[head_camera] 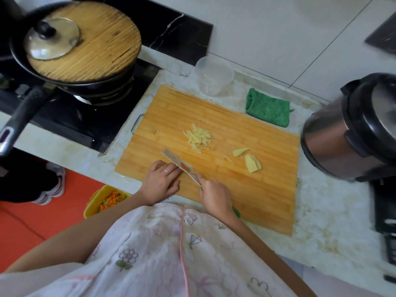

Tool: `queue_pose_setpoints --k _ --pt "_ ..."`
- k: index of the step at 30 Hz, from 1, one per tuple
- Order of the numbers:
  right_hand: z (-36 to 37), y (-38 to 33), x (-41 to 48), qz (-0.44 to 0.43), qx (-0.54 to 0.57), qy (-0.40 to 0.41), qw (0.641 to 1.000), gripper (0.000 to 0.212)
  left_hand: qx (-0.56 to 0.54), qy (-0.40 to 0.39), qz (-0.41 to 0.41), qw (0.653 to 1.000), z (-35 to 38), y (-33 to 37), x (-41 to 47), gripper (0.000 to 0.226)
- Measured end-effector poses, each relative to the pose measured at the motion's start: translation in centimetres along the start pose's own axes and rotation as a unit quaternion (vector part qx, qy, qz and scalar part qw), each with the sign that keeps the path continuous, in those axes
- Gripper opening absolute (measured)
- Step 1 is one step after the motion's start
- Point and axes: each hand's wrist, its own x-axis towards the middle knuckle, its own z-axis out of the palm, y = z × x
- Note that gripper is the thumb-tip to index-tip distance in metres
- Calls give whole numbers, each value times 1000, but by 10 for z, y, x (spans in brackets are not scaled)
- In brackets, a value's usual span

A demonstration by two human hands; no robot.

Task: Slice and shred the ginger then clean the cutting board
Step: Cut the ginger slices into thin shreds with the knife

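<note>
A bamboo cutting board (257, 189) lies on the marble counter. A pile of ginger shreds (198, 137) sits near its middle. To the right lie ginger slices (252, 162) and a smaller piece (240, 151). My right hand (215, 196) grips the green handle of a knife (180, 163) whose blade stands on the board's near left part. My left hand (161, 180) rests with curled fingertips against the blade's left side, pressing on something hidden beneath them.
A clear plastic container (213, 75) stands behind the board, a folded green cloth (267, 110) to its right. A rice cooker (353, 129) is at the right. A pan with a wooden lid (85, 41) sits on the stove at left. A yellow bin (105, 200) stands on the floor.
</note>
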Motion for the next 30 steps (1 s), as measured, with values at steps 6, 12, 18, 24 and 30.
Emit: queue_pose_setpoints --k 6,12,18,24,30 --pt "-1 0 1 -6 -2 5 1000 48 0 3 -8 1000 1 0 0 36" --pt "-3 -1 -1 -2 -2 -6 1000 46 -2 -13 -13 1000 2 -2 -1 37" --pt "-3 -4 5 -5 -5 -4 1000 48 -10 -8 -10 1000 3 -2 -1 36" --pt "-3 -1 1 -1 -1 -5 1000 48 -7 -18 -6 1000 3 -5 -3 36" --pt "-5 -5 6 -5 6 8 1000 45 -16 -5 -10 1000 4 -4 -1 38"
